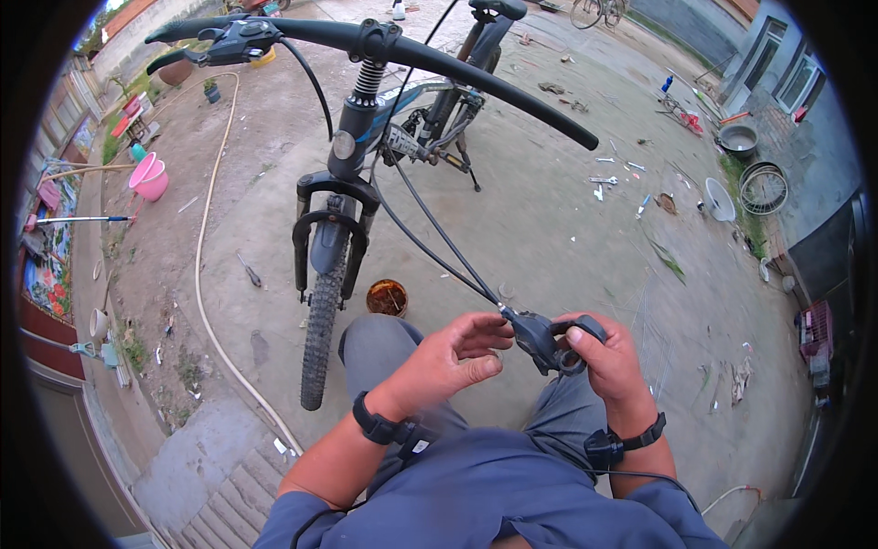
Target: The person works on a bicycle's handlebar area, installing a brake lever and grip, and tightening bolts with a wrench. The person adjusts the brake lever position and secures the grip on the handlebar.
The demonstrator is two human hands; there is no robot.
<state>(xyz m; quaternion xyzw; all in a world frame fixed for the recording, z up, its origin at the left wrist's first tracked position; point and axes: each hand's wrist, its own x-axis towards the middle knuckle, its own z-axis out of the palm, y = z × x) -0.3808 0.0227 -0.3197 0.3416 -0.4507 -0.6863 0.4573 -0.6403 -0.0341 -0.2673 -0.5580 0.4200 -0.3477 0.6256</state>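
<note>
A black bicycle shifter and brake lever unit (533,339) is in my right hand (605,359), its thumb pressed on the lever and its fingers behind. The unit is off the handlebar (476,78) and hangs on two black cables (436,229) that run up to the bicycle. My left hand (468,350) is close to the unit's left side, fingers apart and slightly curled, with nothing seen in it. Another brake lever (247,44) is fitted at the bar's left end. The front wheel (320,343) points toward me, left of my knees.
A rusty round tin (387,298) stands beside the front wheel. Several wrenches (602,180) lie on the ground at the right. A screwdriver (249,272) and a long hose (212,210) lie at the left, near a pink bucket (149,177). A basin (737,139) and a wheel rim (763,188) are far right.
</note>
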